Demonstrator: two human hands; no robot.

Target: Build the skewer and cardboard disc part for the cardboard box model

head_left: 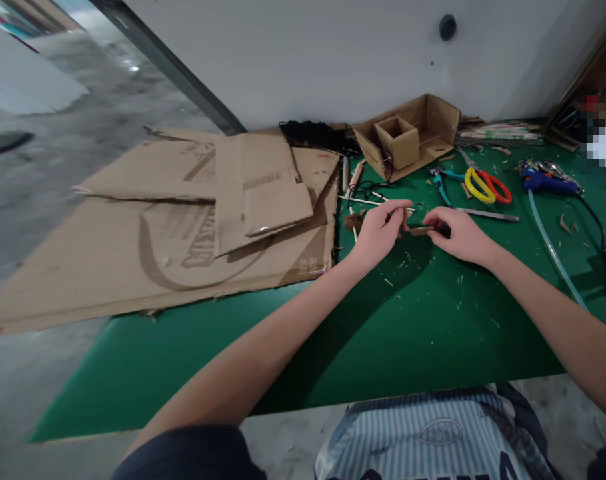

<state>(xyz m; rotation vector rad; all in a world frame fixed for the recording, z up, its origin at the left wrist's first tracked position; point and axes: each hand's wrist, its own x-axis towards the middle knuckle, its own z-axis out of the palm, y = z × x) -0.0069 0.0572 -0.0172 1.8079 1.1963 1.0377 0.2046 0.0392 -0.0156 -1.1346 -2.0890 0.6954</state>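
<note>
Both my hands are close together over the green table, fingers closed on a small strip of cardboard (421, 231). My left hand (383, 227) pinches the strip's left end; part of it is hidden by the fingers. At its other end my right hand (455, 232) grips it between thumb and fingers. Just left of my left hand lies a small round stack of cardboard discs (353, 222) with a thin stick by it. Behind my hands are thin white sticks (365, 201) and a tangle of black cord (370, 191).
Large cardboard sheets (107, 260) cover the table's left side. A folded cardboard piece with a small open box (405, 148) stands against the wall. To the right lie pliers (441, 185), red-and-yellow scissors (487, 187), a metal tool (493, 215) and a blue glue gun (547, 183) with a cord.
</note>
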